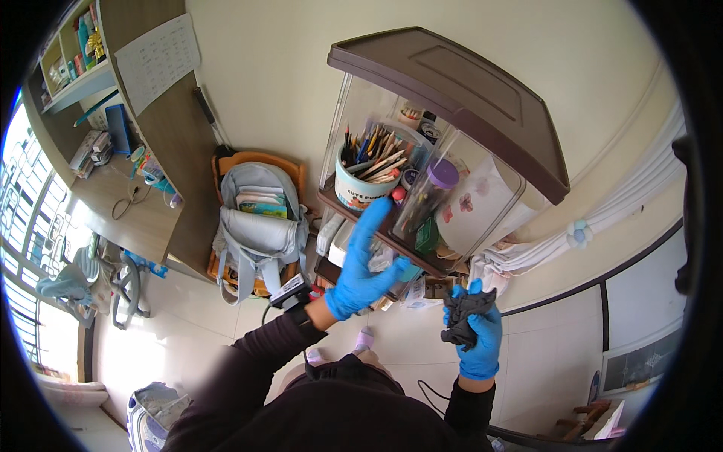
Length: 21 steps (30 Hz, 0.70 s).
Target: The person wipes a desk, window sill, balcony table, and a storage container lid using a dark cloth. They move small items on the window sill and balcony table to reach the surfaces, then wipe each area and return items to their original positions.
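Observation:
My left hand (364, 271), in a blue disposable glove, reaches up before the shelf unit with its fingers apart and nothing in them. Its fingertips are nearest a light blue pencil bucket (361, 189) full of pencils; whether they touch it I cannot tell. In my right hand (483, 336), gloved in the same blue, is a crumpled dark grey cloth (469, 316). The clear-sided storage unit (497, 217) has a brown lid (452, 85). Inside, beside the bucket, stand a purple-lidded jar (443, 174) and a small pinkish-red ball-shaped thing (399, 194).
An open grey backpack (260, 220) with books rests on a wooden chair (291, 165) to the left. Beyond it is a desk (135, 209) with shelves. A white curtain (531, 257) hangs at right. A patterned bag (149, 418) sits on the floor at lower left.

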Each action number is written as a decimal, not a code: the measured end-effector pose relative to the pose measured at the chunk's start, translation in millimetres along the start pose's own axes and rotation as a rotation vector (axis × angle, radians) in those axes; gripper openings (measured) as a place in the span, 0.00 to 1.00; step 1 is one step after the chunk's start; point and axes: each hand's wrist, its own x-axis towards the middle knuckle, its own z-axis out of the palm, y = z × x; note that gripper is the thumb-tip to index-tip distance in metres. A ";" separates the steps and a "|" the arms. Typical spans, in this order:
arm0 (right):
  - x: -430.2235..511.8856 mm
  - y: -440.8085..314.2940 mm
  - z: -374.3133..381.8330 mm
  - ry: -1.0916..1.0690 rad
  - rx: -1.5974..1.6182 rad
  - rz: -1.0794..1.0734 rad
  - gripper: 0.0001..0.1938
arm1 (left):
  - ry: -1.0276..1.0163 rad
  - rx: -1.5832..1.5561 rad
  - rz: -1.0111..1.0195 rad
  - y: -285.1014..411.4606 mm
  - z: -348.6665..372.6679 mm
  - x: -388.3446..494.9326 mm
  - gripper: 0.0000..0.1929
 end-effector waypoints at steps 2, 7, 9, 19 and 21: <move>6.1 11.0 1.4 -0.006 0.076 0.067 0.31 | 0.086 -0.017 -0.179 -20.6 -12.5 -14.2 0.36; 27.0 39.9 0.7 -0.113 0.271 0.278 0.28 | 0.296 -0.184 -0.457 -61.9 -31.8 -14.6 0.32; 31.7 52.4 1.6 -0.096 0.287 0.305 0.26 | 0.300 -0.283 -0.617 -62.6 -32.7 -7.1 0.34; 41.5 73.6 -17.1 -0.094 -0.014 0.239 0.24 | 0.130 -0.439 -1.101 -32.7 -5.0 46.7 0.32; 47.0 75.8 -22.5 -0.074 -0.001 0.223 0.23 | 0.136 -0.448 -1.070 -31.9 2.4 47.5 0.29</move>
